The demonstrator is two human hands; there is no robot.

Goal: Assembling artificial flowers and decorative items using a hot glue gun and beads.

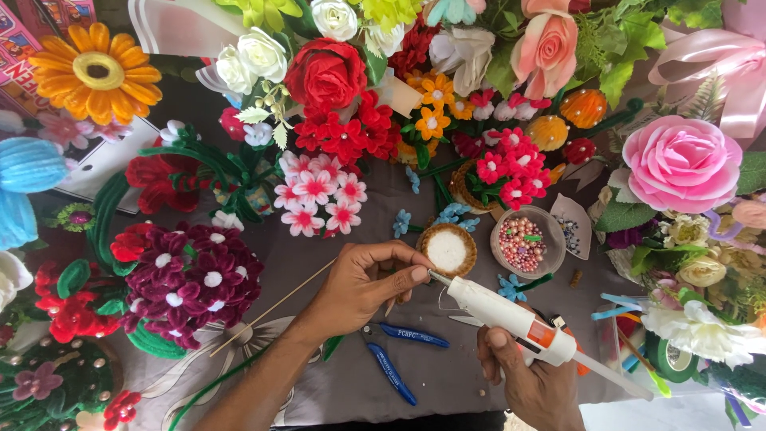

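Grey cloth (375, 383) covers the work surface, and handmade flowers crowd it on every side. At the far left an orange daisy-like flower (96, 72) lies above a blue fuzzy bloom (28, 168), and below them sits a cluster of dark maroon flowers with white centres (187, 283) beside red blossoms with green stems (72, 307). A thin wooden stick (263, 315) slants up from the maroon cluster into the left hand (363, 283), whose fingers are curled and pinched together on the stick's upper end, close to the glue gun's tip. Above the hand are pink-and-white small flowers (319, 195) and a big red rose (325, 73). Blue-handled pliers (399, 355) lie on the cloth just below the left hand. A round wicker-rimmed dish with white filling (447, 250) sits just above the nozzle, and next to it a clear cup of pink beads (523, 243). The right hand (531, 379) grips a white glue gun (511, 319), closed around its handle, nozzle pointing up-left toward the left fingertips. At the far right rests a large pink rose (680, 164), with a roll of green tape (674, 361) below it.
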